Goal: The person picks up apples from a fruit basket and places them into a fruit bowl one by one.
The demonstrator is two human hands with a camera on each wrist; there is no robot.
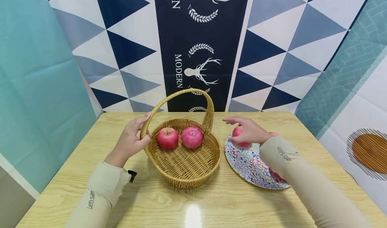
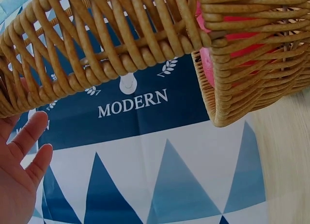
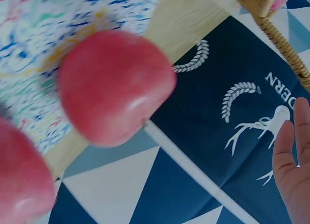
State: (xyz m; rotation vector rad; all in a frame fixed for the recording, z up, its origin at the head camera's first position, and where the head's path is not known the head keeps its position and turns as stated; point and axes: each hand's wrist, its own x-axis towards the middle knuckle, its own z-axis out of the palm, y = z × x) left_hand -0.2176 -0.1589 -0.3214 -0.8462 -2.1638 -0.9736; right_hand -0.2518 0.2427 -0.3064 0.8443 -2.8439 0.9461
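A wicker basket (image 1: 187, 181) with a tall arched handle (image 1: 176, 94) stands mid-table. Inside it, side by side toward the back, lie a red apple (image 1: 167, 138) and a pinker apple (image 1: 192, 138). My left hand (image 1: 128, 139) holds the left side of the handle between thumb and fingers; two of its fingers (image 2: 30, 137) extend loosely below the wicker in the left wrist view. Over the patterned round plate (image 1: 245, 167), my right hand (image 1: 249, 130) spreads thumb and fingers around an apple (image 3: 116, 88), without a visible grip. The sleeve partly hides other apples there.
Another apple (image 3: 22, 180) sits close by on the plate, and a red one (image 1: 275, 175) shows beside the right sleeve. The light wood table (image 1: 163, 207) meets a patterned cloth backdrop (image 1: 199, 53) behind. Teal and white cloths hang at the sides.
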